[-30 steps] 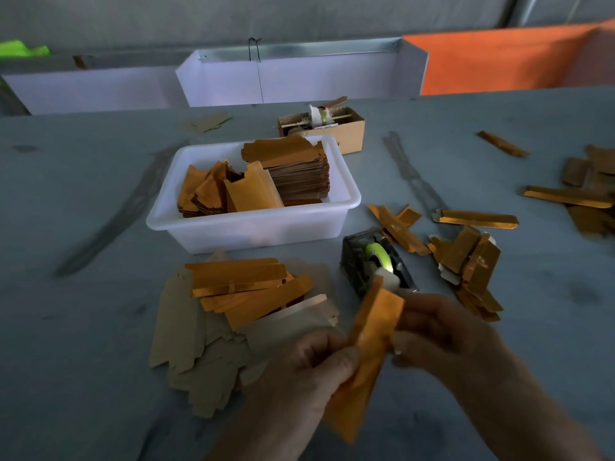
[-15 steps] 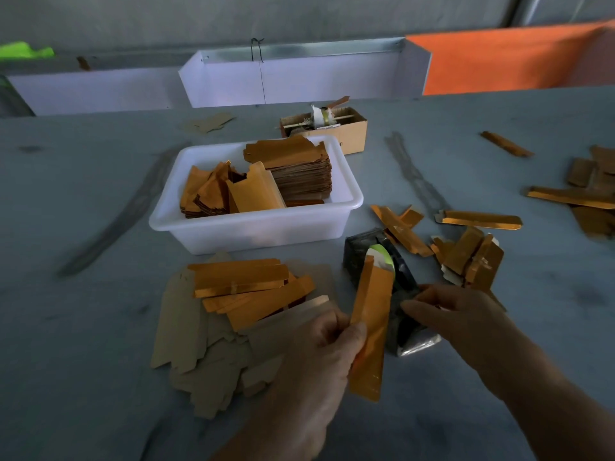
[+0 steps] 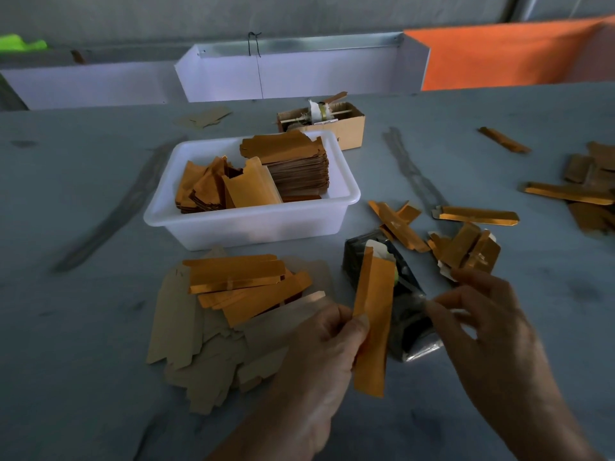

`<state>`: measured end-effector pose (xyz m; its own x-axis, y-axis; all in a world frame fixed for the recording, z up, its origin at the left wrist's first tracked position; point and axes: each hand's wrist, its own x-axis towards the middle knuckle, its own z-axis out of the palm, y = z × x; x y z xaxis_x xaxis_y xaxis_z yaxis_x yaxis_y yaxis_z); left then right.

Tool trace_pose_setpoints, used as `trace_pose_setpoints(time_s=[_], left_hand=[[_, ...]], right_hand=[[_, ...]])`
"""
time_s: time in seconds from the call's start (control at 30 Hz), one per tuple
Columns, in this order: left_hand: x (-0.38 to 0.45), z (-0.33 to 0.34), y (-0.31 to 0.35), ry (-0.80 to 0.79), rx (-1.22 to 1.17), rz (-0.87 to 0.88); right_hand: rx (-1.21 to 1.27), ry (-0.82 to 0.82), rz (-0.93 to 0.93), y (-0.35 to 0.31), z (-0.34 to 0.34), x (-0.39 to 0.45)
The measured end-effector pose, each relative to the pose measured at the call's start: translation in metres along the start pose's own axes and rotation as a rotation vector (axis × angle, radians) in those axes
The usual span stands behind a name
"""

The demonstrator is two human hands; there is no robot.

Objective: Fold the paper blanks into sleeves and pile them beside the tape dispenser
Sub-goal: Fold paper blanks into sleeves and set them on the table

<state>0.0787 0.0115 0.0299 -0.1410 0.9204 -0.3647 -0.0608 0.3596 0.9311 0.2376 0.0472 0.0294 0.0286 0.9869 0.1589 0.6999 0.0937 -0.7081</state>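
Starting at lower left of the frame, flat tan paper blanks (image 3: 186,331) lie fanned on the grey table (image 3: 66,361), with folded orange sleeves (image 3: 239,281) heaped on them below the white tub (image 3: 253,224). At lower centre, the left hand (image 3: 319,354) pinches one folded sleeve (image 3: 371,327) upright at its left edge, thumb on its face. It looks light, thin and easily creased, so gripping along the folded edge seems safest. Just behind it sits the dark tape dispenser (image 3: 392,294). Right of that, the right hand (image 3: 486,324) has curled fingertips at the dispenser, seemingly pinching tape; I cannot tell for sure. More sleeves (image 3: 466,247) are scattered just beside the dispenser, with bare table beyond toward the right edge.
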Motion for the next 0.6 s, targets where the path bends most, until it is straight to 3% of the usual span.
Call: trace_pose_setpoints(time_s=[0.23, 0.4, 0.6], left_hand=[[-0.003, 0.009, -0.005, -0.048, -0.051, -0.051], [-0.004, 0.011, -0.008, -0.14, -0.121, -0.15], [-0.003, 0.015, -0.016, -0.13, -0.05, -0.158]], right_hand=[[0.265, 0.028, 0.186, 0.007, 0.001, -0.01], [0.276, -0.009, 0.197, 0.007, 0.002, -0.016], [0.316, -0.084, 0.214, 0.005, 0.005, -0.025]])
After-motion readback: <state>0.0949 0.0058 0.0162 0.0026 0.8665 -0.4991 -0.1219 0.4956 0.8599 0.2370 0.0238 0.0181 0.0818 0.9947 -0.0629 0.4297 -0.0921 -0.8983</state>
